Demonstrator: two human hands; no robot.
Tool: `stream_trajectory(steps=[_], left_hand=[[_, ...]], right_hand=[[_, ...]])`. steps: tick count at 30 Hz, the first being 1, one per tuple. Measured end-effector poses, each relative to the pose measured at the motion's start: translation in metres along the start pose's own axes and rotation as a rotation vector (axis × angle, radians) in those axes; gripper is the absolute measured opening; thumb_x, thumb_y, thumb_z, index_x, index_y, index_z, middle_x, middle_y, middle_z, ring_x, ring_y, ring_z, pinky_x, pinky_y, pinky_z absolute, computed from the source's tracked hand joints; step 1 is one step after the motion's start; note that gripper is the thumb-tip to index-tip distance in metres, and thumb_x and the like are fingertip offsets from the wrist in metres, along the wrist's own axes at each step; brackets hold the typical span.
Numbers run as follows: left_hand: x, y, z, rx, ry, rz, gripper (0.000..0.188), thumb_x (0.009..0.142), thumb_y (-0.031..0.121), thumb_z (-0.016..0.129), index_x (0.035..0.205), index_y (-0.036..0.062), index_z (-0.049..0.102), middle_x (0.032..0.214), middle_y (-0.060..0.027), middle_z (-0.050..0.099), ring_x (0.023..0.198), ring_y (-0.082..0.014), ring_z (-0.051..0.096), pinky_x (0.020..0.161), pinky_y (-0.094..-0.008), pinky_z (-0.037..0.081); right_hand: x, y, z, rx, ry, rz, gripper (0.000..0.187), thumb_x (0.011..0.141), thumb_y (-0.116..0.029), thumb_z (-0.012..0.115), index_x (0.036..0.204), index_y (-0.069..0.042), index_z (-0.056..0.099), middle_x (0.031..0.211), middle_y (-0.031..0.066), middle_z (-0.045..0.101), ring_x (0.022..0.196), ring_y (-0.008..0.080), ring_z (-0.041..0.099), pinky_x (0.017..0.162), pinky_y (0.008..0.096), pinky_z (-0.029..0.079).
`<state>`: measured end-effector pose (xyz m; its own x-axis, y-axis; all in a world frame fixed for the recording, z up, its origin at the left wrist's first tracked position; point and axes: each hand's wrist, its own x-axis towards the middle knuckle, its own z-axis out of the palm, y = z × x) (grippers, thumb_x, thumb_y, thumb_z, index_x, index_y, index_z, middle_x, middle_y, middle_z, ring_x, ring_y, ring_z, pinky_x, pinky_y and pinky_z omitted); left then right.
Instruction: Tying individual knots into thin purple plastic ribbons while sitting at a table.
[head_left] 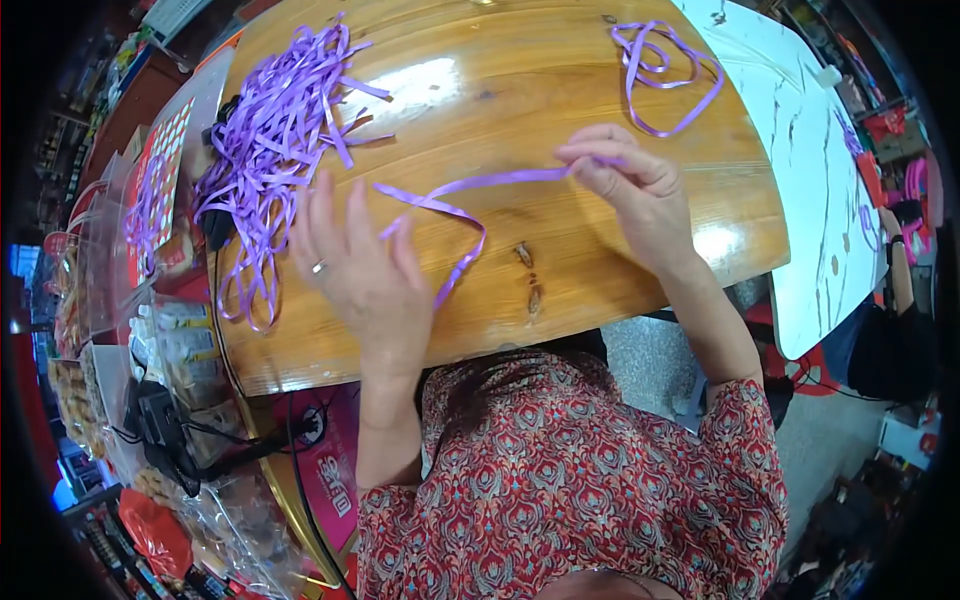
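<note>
A purple ribbon point(500, 180) stretches leftward from my right hand point(640, 195), whose thumb and fingers are pinched together on its end. From there it crosses over itself and trails down across the wooden table, partly behind my left hand point(365, 275). That left hand is raised over the table with its fingers spread, and a ring shows on one finger. Just beyond it lies a large tangled heap of purple ribbons point(290, 120). A separate loose coil of purple ribbon point(690, 105) rests at the far right of the table.
The glossy wooden table point(560, 270) curves in front of me. To its right stands a white marbled table point(810, 180), with another person's arm point(902, 270) at its outer edge. Plastic-wrapped goods point(185, 345) and a black cable point(222, 320) crowd the left side.
</note>
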<state>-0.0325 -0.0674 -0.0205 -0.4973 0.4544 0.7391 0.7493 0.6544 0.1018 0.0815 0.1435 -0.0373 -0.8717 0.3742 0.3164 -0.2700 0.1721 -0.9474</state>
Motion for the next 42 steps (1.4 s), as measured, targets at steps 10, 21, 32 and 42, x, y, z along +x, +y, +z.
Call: stream_trajectory(steps=[10,21,32,42], left_hand=[[0.005,0.058,0.01,-1.883,-0.565,-0.818,0.019,0.091,0.011,0.056,0.106,-0.0021,0.057,0.095,-0.0007,0.057,0.084,-0.0062,0.052,0.073,-0.0191,0.042],[0.002,0.047,0.012,-1.531,-0.405,-0.74,0.006,0.085,0.006,0.063,0.085,-0.0005,0.064,0.072,0.0054,0.048,0.061,-0.0011,0.042,0.053,-0.0171,0.032],[0.002,0.041,0.01,-1.296,-0.484,-0.392,0.007,0.078,-0.001,0.067,0.085,-0.0015,0.064,0.071,-0.0005,0.052,0.061,-0.0067,0.047,0.053,-0.0205,0.035],[0.015,0.04,0.0,-0.965,-0.474,-0.097,0.012,0.073,-0.001,0.07,0.084,0.0005,0.065,0.067,-0.0036,0.052,0.058,-0.0106,0.049,0.05,-0.0236,0.035]], right_hand=[[-0.002,-0.01,0.033,0.159,0.009,-0.146,0.018,0.088,-0.007,0.057,0.103,-0.001,0.066,0.117,0.0138,0.055,0.109,0.0196,0.051,0.091,0.0303,0.04],[0.0,-0.04,0.001,-0.862,-0.097,-0.627,0.036,0.073,-0.009,0.07,0.108,-0.005,0.064,0.108,0.012,0.062,0.091,0.0244,0.058,0.079,0.0333,0.046],[-0.002,-0.039,0.005,-0.819,-0.113,-0.617,0.029,0.065,-0.004,0.071,0.094,-0.007,0.067,0.076,0.0055,0.056,0.068,0.0226,0.053,0.059,0.0319,0.042],[-0.013,-0.041,0.004,-0.833,-0.155,-0.517,0.027,0.066,-0.003,0.069,0.092,-0.006,0.066,0.073,0.0051,0.055,0.066,0.0202,0.054,0.056,0.032,0.041]])
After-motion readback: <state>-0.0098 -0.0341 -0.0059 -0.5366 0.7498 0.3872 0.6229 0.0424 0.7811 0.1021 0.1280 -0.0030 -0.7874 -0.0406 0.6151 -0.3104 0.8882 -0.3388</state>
